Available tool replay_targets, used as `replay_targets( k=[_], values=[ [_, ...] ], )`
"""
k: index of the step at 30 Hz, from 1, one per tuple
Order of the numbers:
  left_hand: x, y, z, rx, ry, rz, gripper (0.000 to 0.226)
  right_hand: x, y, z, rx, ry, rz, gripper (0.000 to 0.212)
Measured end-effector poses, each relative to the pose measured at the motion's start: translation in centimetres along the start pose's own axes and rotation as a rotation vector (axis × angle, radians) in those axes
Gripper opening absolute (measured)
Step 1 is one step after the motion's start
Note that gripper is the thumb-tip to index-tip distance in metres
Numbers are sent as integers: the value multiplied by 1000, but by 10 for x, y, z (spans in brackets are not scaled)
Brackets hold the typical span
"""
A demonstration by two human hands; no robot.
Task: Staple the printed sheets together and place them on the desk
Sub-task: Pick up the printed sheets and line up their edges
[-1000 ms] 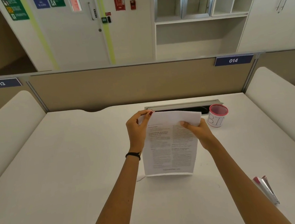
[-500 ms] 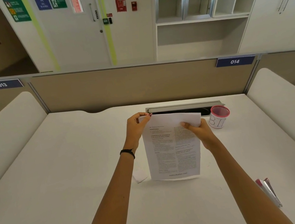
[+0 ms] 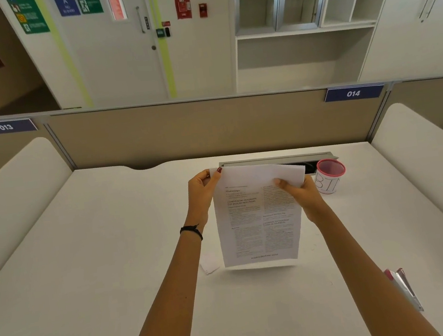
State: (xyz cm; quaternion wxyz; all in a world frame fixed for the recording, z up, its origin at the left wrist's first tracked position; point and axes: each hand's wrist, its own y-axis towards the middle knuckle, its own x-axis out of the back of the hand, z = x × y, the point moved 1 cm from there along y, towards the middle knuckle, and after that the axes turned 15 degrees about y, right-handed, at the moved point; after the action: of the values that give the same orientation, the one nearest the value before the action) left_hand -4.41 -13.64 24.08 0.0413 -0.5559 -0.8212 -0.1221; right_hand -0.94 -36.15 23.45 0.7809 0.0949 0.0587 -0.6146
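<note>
Over the desk [image 3: 87, 268] I saw the printed sheets [image 3: 258, 227] held upright, the left hand [image 3: 202, 195] pinching their top left corner and the right hand [image 3: 303, 194] pinching the top right. I judged the 2 steps, stapling and laying down, undone. What I took, uncertainly, for the stapler [image 3: 404, 289] lay untouched by the right forearm.

Your white printed paper sheets [image 3: 258, 227], with two columns of small black text facing you, stand upright over the middle of the white counter [image 3: 87, 268]. Their top edge curls away toward the far side. Your left grip [image 3: 202, 195] pinches the top left corner, and your right grip [image 3: 303, 195] holds the top right. The pink and silver stapler [image 3: 404, 289] lies at the near right, well apart from the sheets.
</note>
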Motion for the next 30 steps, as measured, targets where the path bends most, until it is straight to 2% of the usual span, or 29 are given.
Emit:
replay_targets(
  k=[5, 9, 12, 19, 22, 26, 30],
  values=[
    [-1, -5, -5, -90, -5, -34, 10, -2, -7, 8, 88, 35, -77, 11],
    [-4, -11, 4, -127, 10, 94, 11, 4, -12, -1, 86, -4, -77, 13],
    [-11, -17, 15, -107, 98, 138, 10, 8, -16, -14, 62, -34, -74, 21],
    [-18, -17, 18, -122, 120, 62, 12, 11, -19, -10, 64, -9, -93, 18],
    [-21, -17, 23, -102, 122, 92, 12, 14, -19, -11, 54, -19, -80, 17],
    [-26, -21, 36, -42, 140, 144, 15, 18, -20, -23, 26, -37, -76, 28],
    [-32, -27, 46, -25, 138, 195, 16, 19, -24, -22, 48, -6, -100, 27]
  ],
)
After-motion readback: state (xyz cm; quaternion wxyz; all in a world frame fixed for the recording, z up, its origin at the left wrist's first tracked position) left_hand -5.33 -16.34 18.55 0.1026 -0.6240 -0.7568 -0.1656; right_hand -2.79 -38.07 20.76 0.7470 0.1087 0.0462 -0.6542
